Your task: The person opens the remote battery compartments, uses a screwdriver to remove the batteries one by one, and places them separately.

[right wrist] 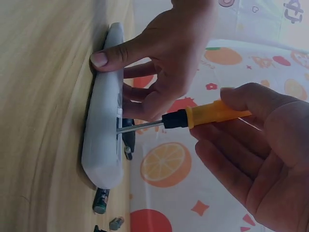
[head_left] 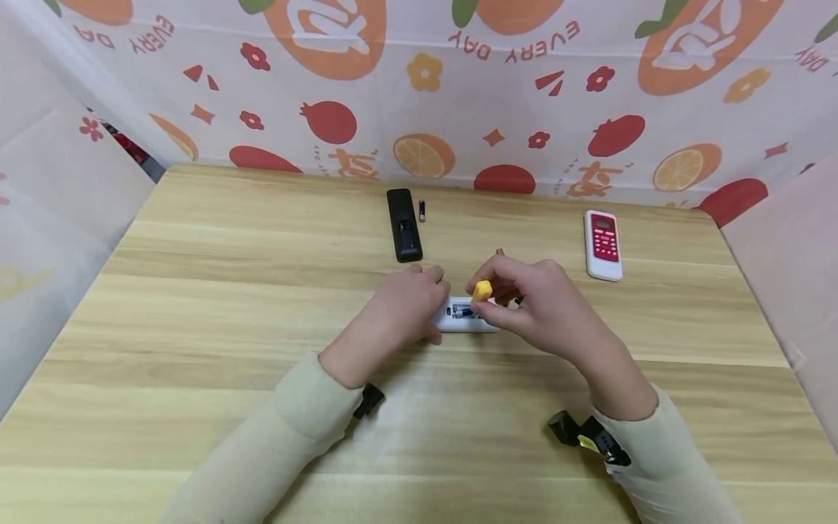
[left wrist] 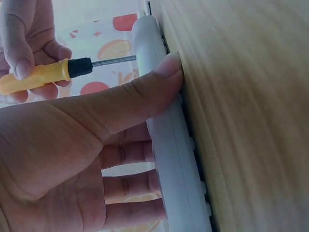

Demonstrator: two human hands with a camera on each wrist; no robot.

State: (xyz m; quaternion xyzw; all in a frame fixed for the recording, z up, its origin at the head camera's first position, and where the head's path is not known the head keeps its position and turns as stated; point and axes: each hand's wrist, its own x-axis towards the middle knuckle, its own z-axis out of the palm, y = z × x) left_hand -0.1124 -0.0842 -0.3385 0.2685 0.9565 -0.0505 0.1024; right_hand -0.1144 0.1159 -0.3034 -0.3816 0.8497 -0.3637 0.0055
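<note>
A white remote control [head_left: 468, 324] lies on the table with its back up and its battery compartment uncovered; a battery shows inside. My left hand [head_left: 407, 304] grips its left end, thumb on the near edge and fingers over the far side. Above the other end, my right hand [head_left: 540, 309] pinches a screwdriver [right wrist: 212, 114] by its yellow handle. The shaft stands nearly upright, its tip down in the remote's open back in the right wrist view. A battery [right wrist: 101, 200] lies on the table by the remote's end, with a second small cylinder [right wrist: 116, 223] beyond it.
A black remote control [head_left: 404, 225] lies farther back, its battery compartment uncovered, with a loose battery [head_left: 422, 210] beside it. At the right lies a white remote with a red keypad [head_left: 602, 245]. A fruit-printed curtain [head_left: 458, 94] hangs along the table's back edge.
</note>
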